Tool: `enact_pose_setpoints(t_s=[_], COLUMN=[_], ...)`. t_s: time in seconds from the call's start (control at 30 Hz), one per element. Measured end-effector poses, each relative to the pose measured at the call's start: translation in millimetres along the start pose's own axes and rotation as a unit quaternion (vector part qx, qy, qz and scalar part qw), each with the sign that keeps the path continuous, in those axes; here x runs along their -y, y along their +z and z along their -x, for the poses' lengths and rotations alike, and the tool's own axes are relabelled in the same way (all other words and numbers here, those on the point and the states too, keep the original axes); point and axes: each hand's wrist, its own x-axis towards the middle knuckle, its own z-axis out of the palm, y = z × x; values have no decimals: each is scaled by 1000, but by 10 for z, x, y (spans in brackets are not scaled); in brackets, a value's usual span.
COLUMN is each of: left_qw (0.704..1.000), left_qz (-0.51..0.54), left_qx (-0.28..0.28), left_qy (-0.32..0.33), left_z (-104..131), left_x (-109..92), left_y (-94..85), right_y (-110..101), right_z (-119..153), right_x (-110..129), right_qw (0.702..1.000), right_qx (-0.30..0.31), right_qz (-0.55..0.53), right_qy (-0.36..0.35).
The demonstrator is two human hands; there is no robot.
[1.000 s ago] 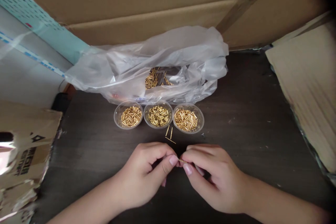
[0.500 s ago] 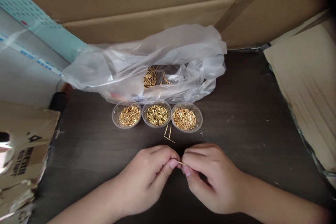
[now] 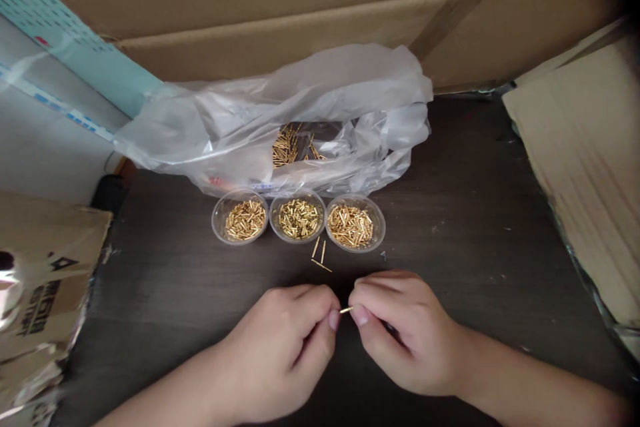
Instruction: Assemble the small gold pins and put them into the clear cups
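Between my two hands is a thin gold-coloured metal pin (image 3: 346,310), its middle bare and its ends hidden by fingertips. My left hand (image 3: 295,340) is closed, with thumb and forefinger pinching the pin's left end. From the other side my right hand (image 3: 407,333) pinches the right end, also closed. Three similar gold pins (image 3: 323,252) lie loose on the dark table just beyond the hands. Behind them, side by side, stand a left clear cup (image 3: 215,221), a middle clear cup (image 3: 273,219) and a right clear cup (image 3: 383,227), each holding many short gold pieces.
A crumpled translucent plastic bag (image 3: 225,120) lies behind the cups, with longer gold pins (image 3: 285,147) showing in its opening. Cardboard (image 3: 275,0) walls the back. More cardboard stands on the right (image 3: 575,167) and on the left (image 3: 50,280). Small scraps (image 3: 383,255) dot the table (image 3: 450,240).
The gap between my fingertips has widened slightly, and more of the pin shows. My left thumb has shifted a little right. The cups, bag and loose pins stay in place.
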Motion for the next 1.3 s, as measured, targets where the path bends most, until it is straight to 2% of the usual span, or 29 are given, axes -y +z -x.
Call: enact_pose_setpoints(t_s=[0.27, 0.5, 0.77, 1.3], left_qw=[998, 992, 976, 985], left_qz=[56, 111, 193, 153], left_qx=[-20, -8, 13, 1], left_qy=[-14, -61, -101, -81], left_z=[-32, -3, -15, 12], left_x=[-34, -56, -22, 5], left_y=[28, 57, 78, 85], right_y=[-28, -19, -39, -1], right_z=[-53, -64, -100, -40], right_x=[23, 37, 58, 80], right_qw=[998, 998, 999, 998], right_qx=[-54, -63, -41, -10], right_qz=[-30, -3, -31, -48], right_qy=[-8, -13, 6, 25])
